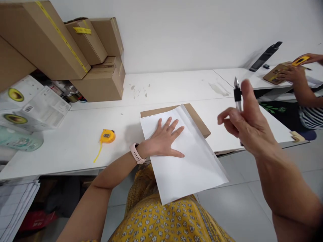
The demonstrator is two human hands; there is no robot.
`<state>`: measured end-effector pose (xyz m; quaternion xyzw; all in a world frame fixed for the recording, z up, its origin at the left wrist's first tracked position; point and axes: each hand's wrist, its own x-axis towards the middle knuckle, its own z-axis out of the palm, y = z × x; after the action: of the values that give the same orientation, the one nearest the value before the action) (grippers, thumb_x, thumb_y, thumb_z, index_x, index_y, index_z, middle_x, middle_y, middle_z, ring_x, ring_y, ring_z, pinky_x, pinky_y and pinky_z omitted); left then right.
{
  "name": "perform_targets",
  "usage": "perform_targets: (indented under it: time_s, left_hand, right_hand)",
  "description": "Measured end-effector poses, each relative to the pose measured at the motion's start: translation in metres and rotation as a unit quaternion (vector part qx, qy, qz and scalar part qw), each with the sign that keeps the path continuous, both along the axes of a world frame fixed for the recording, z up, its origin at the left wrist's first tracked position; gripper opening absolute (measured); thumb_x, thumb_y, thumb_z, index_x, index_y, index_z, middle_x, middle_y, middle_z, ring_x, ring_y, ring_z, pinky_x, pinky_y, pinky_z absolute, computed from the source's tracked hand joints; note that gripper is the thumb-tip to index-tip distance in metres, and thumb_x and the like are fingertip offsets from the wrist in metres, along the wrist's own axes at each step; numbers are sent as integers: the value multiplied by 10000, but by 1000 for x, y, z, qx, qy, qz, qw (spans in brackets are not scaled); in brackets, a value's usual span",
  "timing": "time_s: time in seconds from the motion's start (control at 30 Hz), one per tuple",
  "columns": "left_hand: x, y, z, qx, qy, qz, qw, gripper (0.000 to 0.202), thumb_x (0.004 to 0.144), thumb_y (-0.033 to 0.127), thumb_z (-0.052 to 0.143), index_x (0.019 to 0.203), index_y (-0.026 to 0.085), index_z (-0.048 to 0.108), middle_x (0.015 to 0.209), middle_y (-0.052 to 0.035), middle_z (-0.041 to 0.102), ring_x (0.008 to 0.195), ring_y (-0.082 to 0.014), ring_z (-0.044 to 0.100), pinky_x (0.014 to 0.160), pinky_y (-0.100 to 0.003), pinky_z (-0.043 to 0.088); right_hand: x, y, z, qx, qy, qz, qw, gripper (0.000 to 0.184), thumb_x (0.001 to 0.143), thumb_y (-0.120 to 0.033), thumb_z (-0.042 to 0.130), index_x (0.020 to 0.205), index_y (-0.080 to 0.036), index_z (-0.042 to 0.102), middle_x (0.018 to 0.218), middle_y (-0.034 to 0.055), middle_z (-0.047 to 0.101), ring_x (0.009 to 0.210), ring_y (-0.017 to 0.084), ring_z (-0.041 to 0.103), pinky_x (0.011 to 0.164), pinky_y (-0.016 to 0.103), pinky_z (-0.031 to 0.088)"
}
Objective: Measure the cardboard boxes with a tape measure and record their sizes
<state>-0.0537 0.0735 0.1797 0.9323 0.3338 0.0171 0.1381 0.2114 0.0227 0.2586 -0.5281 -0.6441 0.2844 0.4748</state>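
My left hand [165, 137] lies flat with fingers spread on a sheet of white paper [186, 171]. Beneath the paper is a flat cardboard box [195, 117], its far and right edges showing. The sheet's near end hangs past the table edge over my lap. Raised in the air to the right of the paper, my right hand [247, 121] is closed around a pen [237, 92], whose metal tip points up and away from the sheet. An orange tape measure [107, 136] rests on the table to the left, its yellow strip pulled out a little.
Cardboard boxes [98, 84] are stacked at the back left, beside a white carton with avocado pictures [32, 104] and a pale green bottle [20, 138]. At the far right, another person's hands [295, 72] hold a box cutter and a small box. A black bottle [264, 57] stands nearby.
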Motion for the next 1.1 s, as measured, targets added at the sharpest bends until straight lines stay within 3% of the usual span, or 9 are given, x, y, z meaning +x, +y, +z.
perform_targets:
  time_s: [0.1,0.2,0.27,0.37,0.57,0.7,0.9,1.0,1.1]
  left_hand:
    - [10,0,1,9,5,1,1000,1159,783,904,524,1648,198,208,1736,-186,42,1593,-437,-80,1223,-707,-72]
    - [18,1,2,3,3,11,1000,1158,785,883,553,1647,188,215,1736,-192,39,1589,-443,-90,1217,-719,-73]
    - [20,1,1,-8,-9,18,1000,1145,795,876,545,1649,188,214,1736,-187,30,1588,-434,-113,1217,-717,-79]
    - [19,2,-1,-20,-35,24,999,1112,811,876,520,1648,203,232,1738,-170,54,1591,-424,-105,1222,-714,-76]
    - [18,1,-6,3,-49,24,998,1124,786,873,562,1640,207,259,1739,-160,81,1596,-419,-85,1221,-701,-117]
    - [18,1,-5,6,-42,14,999,1183,748,884,593,1640,187,249,1732,-186,106,1594,-431,-77,1219,-701,-118]
    - [19,-1,-2,37,22,3,999,1194,722,574,831,1644,161,195,1728,-227,68,1586,-464,-64,1199,-732,-78]
    - [20,-2,0,51,37,1,998,1113,742,287,815,1646,191,172,1734,-209,53,1588,-464,-31,1195,-747,-37]
    - [20,-3,2,55,39,3,998,1083,735,147,758,1644,192,171,1729,-220,81,1588,-466,-14,1199,-746,-5]
  right_hand:
    - [-32,24,25,-51,85,131,986,465,944,-537,615,1341,-296,610,746,8,647,515,128,467,474,298,416]
    - [-68,57,27,-99,154,267,946,653,917,-760,468,1278,-237,622,819,44,692,744,195,660,691,368,569]
    - [-87,80,16,-97,178,320,926,767,862,-867,411,1278,-253,608,1030,83,741,1043,270,697,888,456,576]
    - [-105,109,-9,-50,181,371,909,763,798,-863,550,1328,-315,543,1385,75,669,1380,293,546,1141,515,446]
    - [-102,133,-47,-54,103,396,911,982,717,-749,761,1508,-343,342,1683,117,335,1567,301,291,1237,544,314]
    - [-84,137,-66,-53,75,290,953,1036,636,-612,893,1483,-340,361,1629,144,407,1541,336,327,1205,564,344]
    - [-90,138,-61,13,129,49,990,539,754,-682,769,1021,-262,562,1021,69,706,1030,250,692,935,433,543]
    - [-108,133,-42,2,185,49,982,571,901,-805,440,971,-255,572,733,18,650,671,175,650,740,370,547]
    - [-123,128,-34,-65,195,94,974,678,886,-855,364,1042,-244,611,680,14,624,641,166,619,679,330,526]
